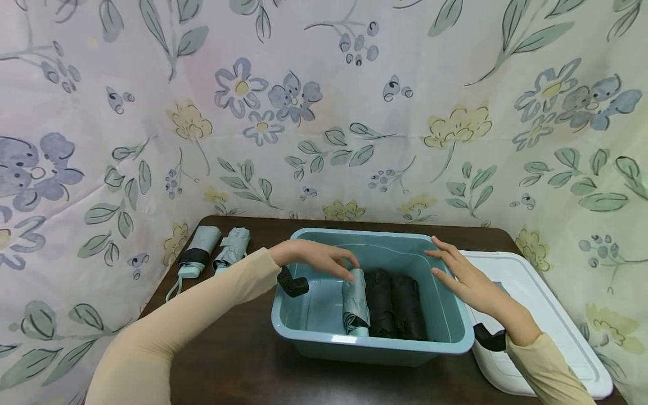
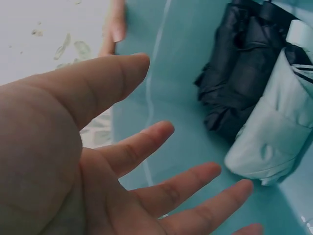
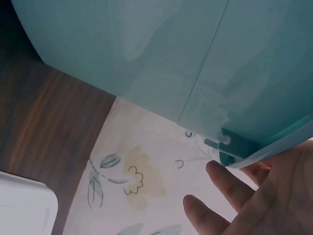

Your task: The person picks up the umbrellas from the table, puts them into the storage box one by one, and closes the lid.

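Note:
A blue-green plastic bin (image 1: 324, 346) holds a light green folded umbrella (image 1: 356, 301) and two black folded umbrellas (image 1: 395, 306), lying side by side. My left hand (image 1: 320, 257) is over the bin, near the far end of the light green umbrella. In the left wrist view the fingers (image 2: 195, 188) are spread with nothing between them, and the light green umbrella (image 2: 274, 132) lies beyond the fingertips. At the bin's right rim, my right hand (image 1: 468, 281) touches the edge with fairly straight fingers. The right wrist view shows its fingers (image 3: 232, 188) around the rim's corner.
Two more light green folded umbrellas, one with a dark band (image 1: 197, 250) and another (image 1: 234, 244) partly behind my left arm, lie on the dark wooden table (image 1: 238, 360). A white lid (image 1: 552, 326) lies right of the bin. A floral cloth (image 1: 354, 112) hangs behind.

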`<state>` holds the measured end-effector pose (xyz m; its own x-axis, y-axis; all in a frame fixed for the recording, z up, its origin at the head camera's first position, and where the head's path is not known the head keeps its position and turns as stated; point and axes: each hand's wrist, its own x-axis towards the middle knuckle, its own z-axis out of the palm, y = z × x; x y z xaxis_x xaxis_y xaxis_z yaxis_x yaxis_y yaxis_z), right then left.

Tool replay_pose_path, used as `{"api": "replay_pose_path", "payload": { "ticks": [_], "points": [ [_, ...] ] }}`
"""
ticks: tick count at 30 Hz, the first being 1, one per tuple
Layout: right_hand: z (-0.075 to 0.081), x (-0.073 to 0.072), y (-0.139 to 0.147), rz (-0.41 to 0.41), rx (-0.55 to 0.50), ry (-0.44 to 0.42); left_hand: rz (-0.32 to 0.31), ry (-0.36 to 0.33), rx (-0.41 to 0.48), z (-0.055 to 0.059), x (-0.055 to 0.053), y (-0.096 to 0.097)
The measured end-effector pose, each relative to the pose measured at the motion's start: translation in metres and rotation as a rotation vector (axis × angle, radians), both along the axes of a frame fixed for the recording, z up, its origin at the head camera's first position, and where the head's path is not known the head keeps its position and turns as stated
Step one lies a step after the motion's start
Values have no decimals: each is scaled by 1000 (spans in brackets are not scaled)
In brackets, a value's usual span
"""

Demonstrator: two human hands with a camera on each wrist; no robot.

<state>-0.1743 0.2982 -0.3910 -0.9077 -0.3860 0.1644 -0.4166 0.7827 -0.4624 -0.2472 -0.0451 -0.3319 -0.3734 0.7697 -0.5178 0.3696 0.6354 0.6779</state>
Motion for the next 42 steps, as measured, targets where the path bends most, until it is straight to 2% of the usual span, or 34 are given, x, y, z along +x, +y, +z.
{"api": "replay_pose_path", "payload": {
  "ticks": [11, 21, 28, 33, 38, 42],
  "points": [
    [-3, 2, 0, -3, -11, 22, 53, 78, 172, 5, 0, -20],
    [-2, 3, 1, 12, -9, 15, 85, 113, 328, 2, -7, -39],
    [-1, 3, 0, 13, -5, 26, 171, 128, 428, 1, -5, -53],
    [-1, 1, 0, 17, -3, 29, 243, 127, 547, -1, -6, -61],
    [-1, 1, 1, 20, -12, 23, 276, 106, 694, -3, -5, -68],
    [-1, 1, 1, 24, -20, 24, 296, 115, 756, -5, -2, -74]
  ]
}}
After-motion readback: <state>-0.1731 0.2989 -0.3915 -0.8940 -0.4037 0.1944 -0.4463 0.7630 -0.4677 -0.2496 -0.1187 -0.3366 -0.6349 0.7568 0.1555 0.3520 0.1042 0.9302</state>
